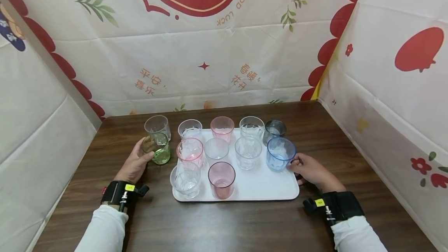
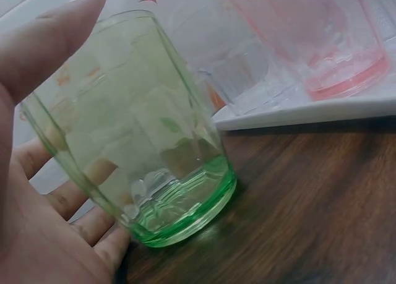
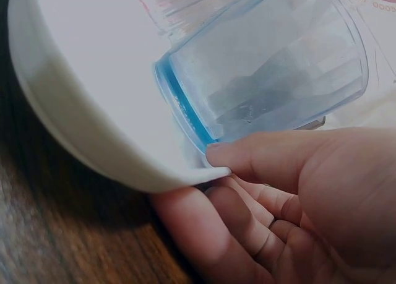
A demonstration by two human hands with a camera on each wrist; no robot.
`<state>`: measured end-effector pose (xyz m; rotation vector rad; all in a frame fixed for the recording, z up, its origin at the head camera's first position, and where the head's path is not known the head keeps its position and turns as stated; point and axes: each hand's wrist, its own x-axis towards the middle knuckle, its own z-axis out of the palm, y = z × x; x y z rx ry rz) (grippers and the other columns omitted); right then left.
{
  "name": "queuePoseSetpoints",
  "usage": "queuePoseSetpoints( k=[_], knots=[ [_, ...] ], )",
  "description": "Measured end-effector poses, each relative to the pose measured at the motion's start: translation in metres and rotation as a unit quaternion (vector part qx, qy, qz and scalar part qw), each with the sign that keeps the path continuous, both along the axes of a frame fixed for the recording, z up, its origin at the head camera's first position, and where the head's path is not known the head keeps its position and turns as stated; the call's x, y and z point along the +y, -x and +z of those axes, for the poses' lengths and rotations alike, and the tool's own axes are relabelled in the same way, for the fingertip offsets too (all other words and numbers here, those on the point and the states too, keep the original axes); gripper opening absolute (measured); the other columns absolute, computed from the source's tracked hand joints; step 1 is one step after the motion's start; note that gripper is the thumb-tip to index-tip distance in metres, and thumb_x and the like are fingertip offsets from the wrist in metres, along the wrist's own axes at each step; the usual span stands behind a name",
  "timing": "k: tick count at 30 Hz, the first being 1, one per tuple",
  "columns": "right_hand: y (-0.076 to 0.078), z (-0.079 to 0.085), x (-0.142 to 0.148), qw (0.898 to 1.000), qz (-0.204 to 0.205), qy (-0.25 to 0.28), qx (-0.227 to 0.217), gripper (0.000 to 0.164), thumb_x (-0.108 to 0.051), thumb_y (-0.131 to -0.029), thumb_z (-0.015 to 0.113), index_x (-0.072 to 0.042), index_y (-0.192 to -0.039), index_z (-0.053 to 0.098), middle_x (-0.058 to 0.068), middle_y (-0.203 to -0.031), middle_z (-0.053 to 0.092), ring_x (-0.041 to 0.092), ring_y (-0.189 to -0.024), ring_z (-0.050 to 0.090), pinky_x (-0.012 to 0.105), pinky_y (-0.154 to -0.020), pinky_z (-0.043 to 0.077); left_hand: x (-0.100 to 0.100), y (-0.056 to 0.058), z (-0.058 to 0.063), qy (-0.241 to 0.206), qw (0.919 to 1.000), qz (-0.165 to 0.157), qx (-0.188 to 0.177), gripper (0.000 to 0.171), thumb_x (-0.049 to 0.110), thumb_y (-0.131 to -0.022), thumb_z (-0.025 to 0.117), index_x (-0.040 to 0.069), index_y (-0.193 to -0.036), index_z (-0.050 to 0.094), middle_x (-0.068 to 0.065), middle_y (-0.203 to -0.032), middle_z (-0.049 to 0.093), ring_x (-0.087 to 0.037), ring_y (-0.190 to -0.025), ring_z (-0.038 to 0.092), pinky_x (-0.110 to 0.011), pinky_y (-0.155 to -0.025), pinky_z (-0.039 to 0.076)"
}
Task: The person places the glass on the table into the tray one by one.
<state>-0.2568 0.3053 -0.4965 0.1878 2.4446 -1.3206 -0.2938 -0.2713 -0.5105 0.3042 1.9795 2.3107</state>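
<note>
My left hand [image 1: 135, 161] holds a green glass [image 1: 161, 151] left of the white tray. In the left wrist view the thumb [image 2: 49, 43] lies along one side of the glass and the fingers reach behind it; its base is close over the wood. My right hand [image 1: 311, 170] pinches the right rim of the tray [image 1: 266, 189], thumb on top and fingers underneath. Right beside that thumb stands a blue glass [image 3: 266, 80] on the tray. A clear glass [image 1: 157, 123] is just behind the green one, on the table.
Several more glasses crowd the tray: a mauve one [image 1: 222, 182] in front, a pink-rimmed one [image 1: 189, 153] at left, a pink one [image 1: 222, 127] at the back. A dark grey glass [image 1: 274, 131] stands at the back right. Cloth-covered walls [image 1: 217, 77] enclose the wooden table [image 1: 210, 228].
</note>
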Motion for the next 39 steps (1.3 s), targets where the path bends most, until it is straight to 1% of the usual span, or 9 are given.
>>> queuePoseSetpoints(
  k=[3, 7, 11, 14, 18, 24, 28, 34, 39],
  knots=[
    [0.0, 0.0, -0.001, 1.0, -0.002, 0.001, -0.004, 0.032, -0.022, -0.097, 0.065, -0.001, -0.114, 0.049, 0.012, -0.101, 0.054, 0.024, -0.087, 0.061, 0.038, -0.069, 0.059, 0.001, 0.002, -0.002, 0.007, 1.0, -0.003, -0.001, 0.072, 0.005, -0.102, 0.056, 0.004, -0.157, 0.008, -0.013, -0.152, 0.031, -0.017, -0.137, 0.035, -0.017, -0.104, 0.033],
    [-0.001, 0.0, -0.001, 1.0, -0.001, 0.001, -0.003, 0.032, -0.022, -0.097, 0.065, -0.001, -0.114, 0.049, 0.012, -0.101, 0.054, 0.024, -0.088, 0.062, 0.038, -0.069, 0.059, 0.005, 0.004, -0.003, 0.002, 1.0, 0.0, -0.007, 0.078, 0.001, -0.099, 0.058, 0.006, -0.157, 0.006, -0.013, -0.152, 0.029, -0.018, -0.138, 0.032, -0.017, -0.104, 0.035],
    [-0.001, 0.0, -0.001, 1.0, -0.001, 0.001, -0.001, 0.032, -0.022, -0.097, 0.065, -0.001, -0.115, 0.049, 0.013, -0.101, 0.054, 0.024, -0.087, 0.062, 0.038, -0.069, 0.059, 0.012, 0.006, -0.002, -0.01, 0.9998, 0.011, -0.016, 0.082, -0.006, -0.094, 0.06, 0.011, -0.156, 0.009, -0.008, -0.148, 0.033, -0.018, -0.136, 0.035, -0.017, -0.103, 0.038],
    [0.0, 0.0, 0.0, 1.0, -0.005, -0.001, -0.002, 0.032, -0.023, -0.097, 0.065, -0.002, -0.115, 0.049, 0.012, -0.101, 0.054, 0.024, -0.087, 0.062, 0.038, -0.069, 0.059, 0.017, 0.006, -0.001, -0.013, 0.9995, 0.022, -0.016, 0.084, -0.01, -0.092, 0.06, 0.013, -0.156, 0.011, -0.007, -0.147, 0.034, -0.021, -0.136, 0.035, -0.018, -0.103, 0.039],
    [0.0, -0.002, 0.0, 1.0, -0.005, -0.001, 0.0, 0.032, -0.023, -0.097, 0.065, -0.002, -0.115, 0.049, 0.012, -0.101, 0.054, 0.024, -0.087, 0.062, 0.038, -0.07, 0.059, 0.023, 0.005, -0.001, -0.011, 0.9992, 0.034, -0.017, 0.085, -0.011, -0.09, 0.062, 0.013, -0.155, 0.012, -0.01, -0.149, 0.032, -0.025, -0.138, 0.033, -0.018, -0.102, 0.039],
    [0.0, -0.003, 0.0, 1.0, -0.007, -0.002, 0.001, 0.032, -0.024, -0.097, 0.066, -0.003, -0.114, 0.049, 0.012, -0.1, 0.053, 0.024, -0.087, 0.061, 0.038, -0.069, 0.058, 0.028, 0.004, 0.001, 0.011, 0.9991, 0.031, -0.027, 0.087, -0.007, -0.091, 0.064, 0.012, -0.157, 0.01, -0.018, -0.153, 0.027, -0.026, -0.135, 0.036, -0.017, -0.099, 0.041],
    [-0.001, -0.003, 0.0, 1.0, -0.007, -0.002, 0.003, 0.031, -0.024, -0.097, 0.066, -0.003, -0.113, 0.049, 0.011, -0.099, 0.052, 0.024, -0.086, 0.061, 0.038, -0.069, 0.058, 0.03, 0.002, 0.002, 0.023, 0.9991, 0.024, -0.026, 0.088, -0.006, -0.091, 0.064, 0.009, -0.158, 0.008, -0.019, -0.153, 0.026, -0.027, -0.135, 0.035, -0.017, -0.099, 0.041],
    [-0.001, -0.003, 0.0, 1.0, -0.008, -0.003, 0.003, 0.032, -0.024, -0.097, 0.065, -0.003, -0.114, 0.049, 0.012, -0.1, 0.052, 0.025, -0.087, 0.061, 0.038, -0.069, 0.059, 0.031, -0.003, 0.005, 0.04, 0.9988, 0.022, -0.017, 0.086, -0.007, -0.091, 0.062, 0.006, -0.158, 0.01, -0.02, -0.152, 0.029, -0.024, -0.132, 0.039, -0.017, -0.1, 0.039],
    [-0.001, -0.005, 0.0, 1.0, -0.008, -0.005, 0.006, 0.032, -0.025, -0.098, 0.065, -0.003, -0.114, 0.049, 0.012, -0.101, 0.052, 0.025, -0.087, 0.061, 0.038, -0.07, 0.058, 0.028, -0.008, 0.008, 0.054, 0.9979, 0.026, -0.025, 0.083, -0.004, -0.093, 0.062, 0.006, -0.159, 0.011, -0.02, -0.154, 0.028, -0.026, -0.136, 0.036, -0.017, -0.101, 0.038]
  ],
)
